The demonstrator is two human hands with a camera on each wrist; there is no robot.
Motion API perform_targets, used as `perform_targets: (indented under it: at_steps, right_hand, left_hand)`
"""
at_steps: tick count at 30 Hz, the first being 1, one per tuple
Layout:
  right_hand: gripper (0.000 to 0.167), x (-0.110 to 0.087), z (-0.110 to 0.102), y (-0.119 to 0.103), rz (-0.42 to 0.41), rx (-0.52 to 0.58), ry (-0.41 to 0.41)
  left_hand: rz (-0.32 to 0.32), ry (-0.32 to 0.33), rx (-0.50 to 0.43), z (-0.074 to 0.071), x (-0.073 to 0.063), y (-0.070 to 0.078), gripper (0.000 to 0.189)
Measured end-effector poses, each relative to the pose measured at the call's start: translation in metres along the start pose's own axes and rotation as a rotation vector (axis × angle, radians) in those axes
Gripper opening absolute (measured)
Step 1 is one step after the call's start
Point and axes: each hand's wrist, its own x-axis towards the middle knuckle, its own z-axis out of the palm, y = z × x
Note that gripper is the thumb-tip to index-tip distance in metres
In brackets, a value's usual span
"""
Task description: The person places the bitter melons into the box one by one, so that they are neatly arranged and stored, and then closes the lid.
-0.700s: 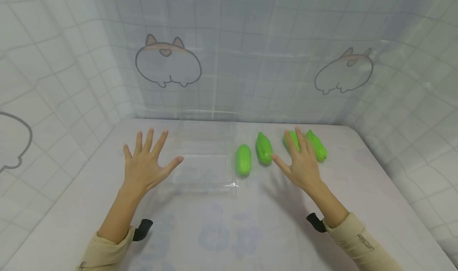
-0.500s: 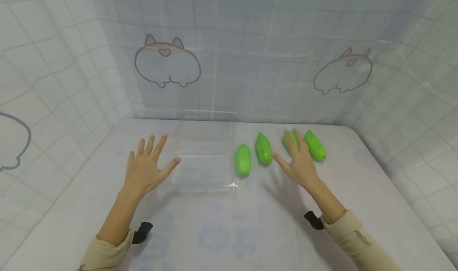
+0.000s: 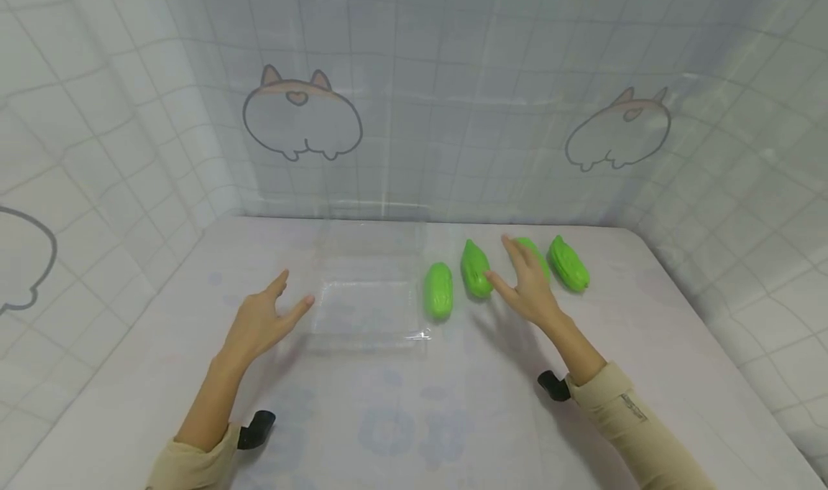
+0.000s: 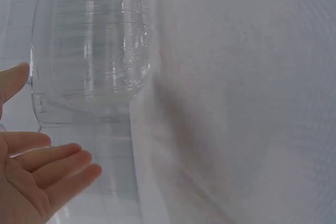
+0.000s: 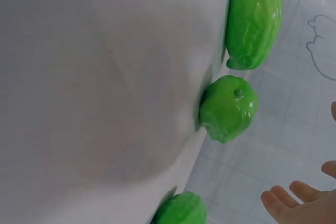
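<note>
My left hand (image 3: pixel 255 325) hangs to the left of a clear plastic container (image 3: pixel 417 336), thumb and fingers apart and holding nothing. In the left wrist view the thumb overlaps the near edge of the container (image 4: pixel 100 40), whose sides are ridged. My right hand (image 3: pixel 533 292) is over the row of glossy green gourd-shaped vegetables, also holding nothing. Its thumb tip overlaps the pointed green vegetable (image 3: pixel 476 269) in the head view, and its fingers partly cover another green vegetable (image 3: pixel 537 254). The right wrist view has the fingers (image 5: pixel 286 205) loosely spread at the lower right.
A rounded green vegetable (image 3: pixel 439 291) lies just right of the container, and one more green vegetable (image 3: pixel 569 264) is at the far right of the row. Pale sheeting with a grid pattern (image 3: pixel 446 131) walls the white table (image 3: pixel 504 418) at the back and both sides.
My left hand has turned onto its side and lowered slightly, its fingers drawn together. My right hand has shifted left and turned, uncovering the far right vegetable. The vegetables and container stay put.
</note>
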Motion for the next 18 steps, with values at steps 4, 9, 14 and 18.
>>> perform_targets:
  at_steps: [4, 9, 14, 18]
  right_hand:
    - [0.068, 0.005, 0.003, 0.003, 0.03, 0.018, -0.022]
    - [0.067, 0.01, 0.008, 0.005, 0.067, 0.042, -0.045]
    - [0.067, 0.016, 0.012, 0.007, 0.095, 0.095, -0.057]
    - [0.066, 0.021, 0.017, 0.011, 0.14, 0.141, -0.07]
  left_hand:
    - [0.022, 0.046, -0.087, 0.005, 0.001, -0.005, 0.071]
    - [0.052, 0.124, -0.181, 0.014, 0.002, -0.009, 0.059]
    - [0.063, 0.177, -0.229, 0.02, 0.004, -0.014, 0.05]
    - [0.039, 0.156, -0.263, 0.024, 0.005, -0.017, 0.05]
